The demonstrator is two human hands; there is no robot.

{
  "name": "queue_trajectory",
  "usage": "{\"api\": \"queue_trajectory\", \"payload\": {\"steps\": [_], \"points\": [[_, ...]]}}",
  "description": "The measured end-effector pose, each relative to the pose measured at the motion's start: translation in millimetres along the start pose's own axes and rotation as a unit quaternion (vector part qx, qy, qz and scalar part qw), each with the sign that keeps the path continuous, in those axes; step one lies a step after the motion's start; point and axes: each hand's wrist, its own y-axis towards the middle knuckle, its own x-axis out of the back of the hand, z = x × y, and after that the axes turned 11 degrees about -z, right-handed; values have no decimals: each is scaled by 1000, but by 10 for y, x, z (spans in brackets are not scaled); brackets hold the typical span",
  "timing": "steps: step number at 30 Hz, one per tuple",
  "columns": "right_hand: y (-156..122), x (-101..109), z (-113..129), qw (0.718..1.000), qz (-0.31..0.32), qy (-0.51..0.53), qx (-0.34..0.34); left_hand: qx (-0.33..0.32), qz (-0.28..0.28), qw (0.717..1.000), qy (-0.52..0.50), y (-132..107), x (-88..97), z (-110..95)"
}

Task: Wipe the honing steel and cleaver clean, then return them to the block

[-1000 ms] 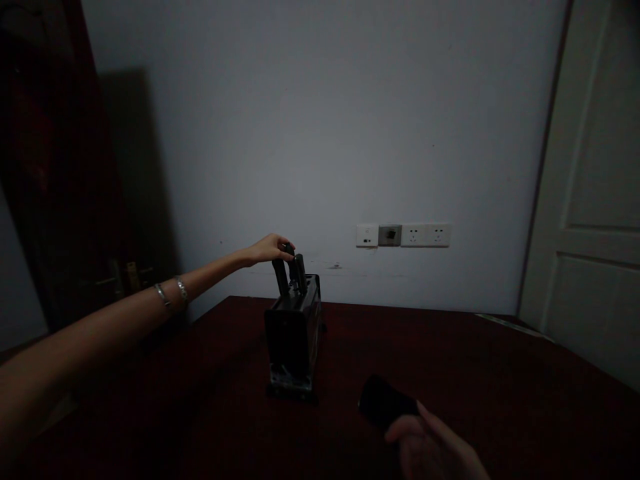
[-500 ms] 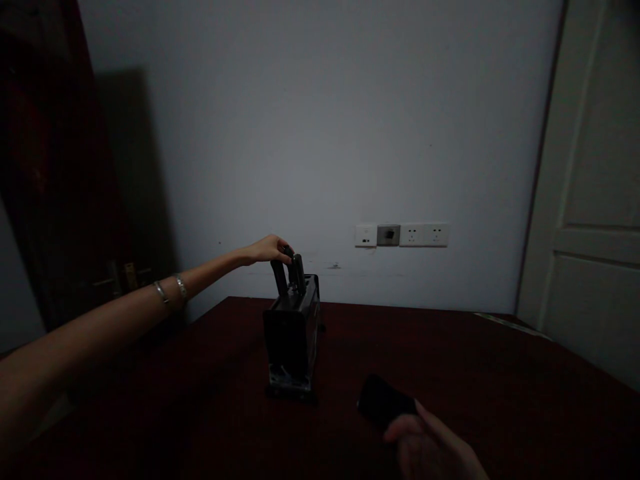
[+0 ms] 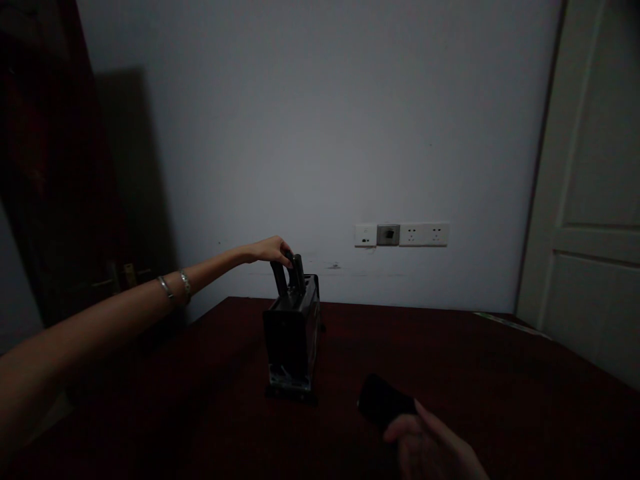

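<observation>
A dark metal box (image 3: 293, 337) stands upright on the dark red table (image 3: 500, 373), with two black grips sticking up from its top. My left hand (image 3: 270, 251) reaches far out and pinches the top of the left grip (image 3: 279, 277). Two silver bangles sit on that forearm. My right hand (image 3: 430, 450) is low at the near edge, fingers closed on a flat black device (image 3: 383, 402) like a phone, held above the table to the right of the box.
A row of white wall sockets (image 3: 403, 235) with one grey switch sits on the pale wall behind the table. A white door (image 3: 595, 200) is at the right. A dark wooden door (image 3: 55, 180) with a handle stands at the left.
My left hand has sunk slightly on the grip. The box, the black device and my right hand stay where they were.
</observation>
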Motion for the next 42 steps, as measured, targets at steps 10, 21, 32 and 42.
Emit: {"api": "queue_trajectory", "payload": {"steps": [10, 21, 32, 42], "points": [[8, 29, -20, 1000, 5, -15, 3, -5, 6, 1000, 5, -2, -10, -50], [19, 48, -23, 1000, 19, -6, 1, 3, 8, 1000, 4, -20, -17, -66], [-2, 22, -17, 1000, 12, -3, 10, 1, -12, 1000, -11, -18, 19, -86], [58, 86, -47, 1000, 14, -5, 24, -2, -55, 998, -41, -91, 281, -205]]}}
